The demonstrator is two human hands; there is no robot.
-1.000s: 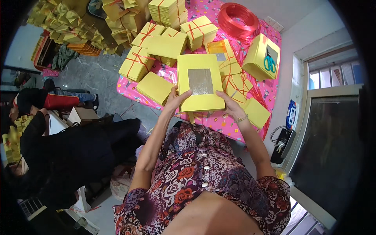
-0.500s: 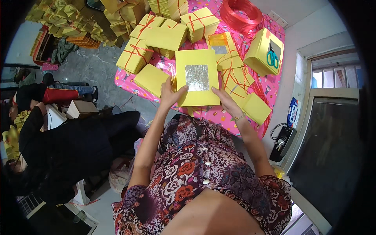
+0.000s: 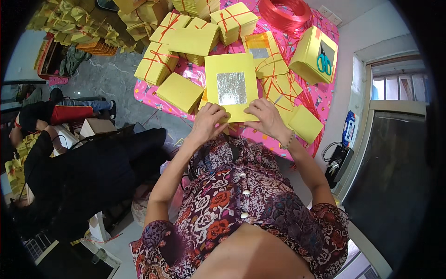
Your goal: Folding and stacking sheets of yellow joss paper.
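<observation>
In front of me a stack of yellow paper (image 3: 251,81) lies upright to my view, with a silver foil square (image 3: 231,88) on its top sheet. My left hand (image 3: 209,122) is closed on its near left corner, fingers bent over the top and thumb low at the edge. At the near right corner my right hand (image 3: 268,121), a bracelet at its wrist, grips the same edge in the same way. A smaller yellow paper pile (image 3: 180,92) lies left of the stack, and another yellow pile (image 3: 305,124) lies to its right.
Behind stand bundles of yellow paper (image 3: 158,63) tied with red string. Teal-handled scissors (image 3: 324,63) rest on a thick yellow block (image 3: 304,53). A red string coil (image 3: 284,16) lies at the back of the pink tablecloth (image 3: 147,95). A person in black (image 3: 93,172) is at my left.
Both hands have moved from the sides of the paper stack to its near edge and come closer together. Their fingers, straighter before, are now bent over that edge.
</observation>
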